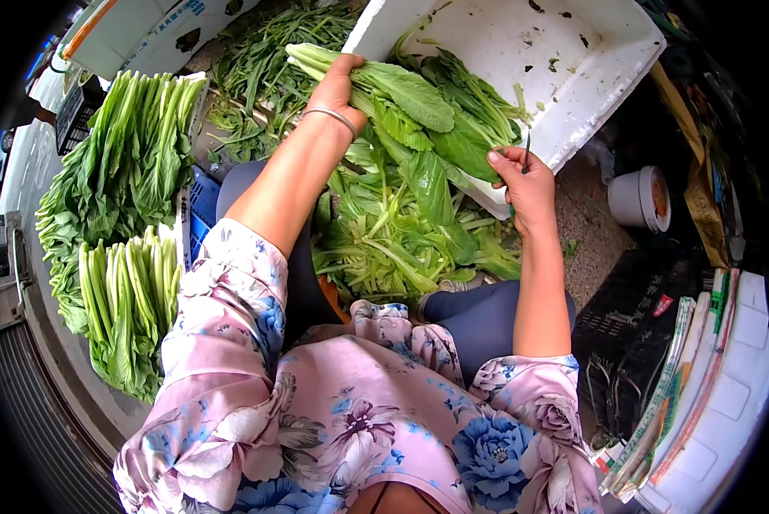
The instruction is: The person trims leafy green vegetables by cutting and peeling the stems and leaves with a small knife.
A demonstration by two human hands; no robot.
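My left hand (pixel 337 96) is closed around the pale stems of a leafy green vegetable (pixel 414 98), whose leaves spread to the right over the foam box's edge. My right hand (pixel 526 184) pinches a leaf tip between thumb and forefinger. In the same hand is a small knife (pixel 527 147); its thin dark blade sticks up past the fingers, and most of the handle is hidden. Below both hands lies a heap of loose leaves and trimmings (pixel 393 231). More greens rest in the white foam box (pixel 573 128) beyond.
Stacked bunches of greens (pixel 136 154) stand at the left beside a blue crate (pixel 201 206). Narrow-leaved greens (pixel 273 60) lie on the ground ahead. To the right are a white bucket (pixel 628 201), a black crate (pixel 624 317) and white foam pieces (pixel 727 385).
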